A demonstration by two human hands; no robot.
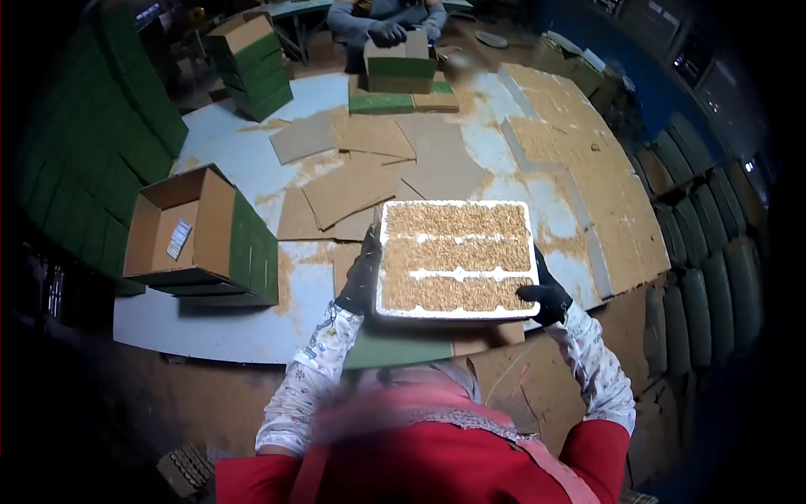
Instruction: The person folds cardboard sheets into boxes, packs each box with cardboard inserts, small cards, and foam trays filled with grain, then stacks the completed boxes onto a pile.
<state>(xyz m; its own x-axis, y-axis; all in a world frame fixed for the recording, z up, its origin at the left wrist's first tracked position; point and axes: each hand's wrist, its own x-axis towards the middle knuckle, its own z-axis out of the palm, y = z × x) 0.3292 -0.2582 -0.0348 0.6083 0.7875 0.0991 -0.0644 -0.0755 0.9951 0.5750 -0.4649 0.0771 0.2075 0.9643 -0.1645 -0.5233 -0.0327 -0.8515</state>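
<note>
Red clothing (378,462) fills the bottom of my view, with the wearer's two dark-gloved hands stretched out ahead. At centre frame I see the white tray (458,275), held between them over the near edge of the table (210,332). Loose brown granules fill it, and pale ridges show through in broken rows. The left hand (361,273) grips its left side, fingers partly hidden from me; the right hand (550,296) grips the lower right corner, thumb over the rim.

At frame left I have an open green box (252,256) with brown inner walls; one small white packet (178,238) lies inside. Upper left stands a stack of green boxes (256,76), its top one open, contents unclear. At top centre a co-worker's gloved hand (388,34) is at another open box (400,71), whose inside I cannot see. Flat cardboard sheets (357,189) cover mid-table.
</note>
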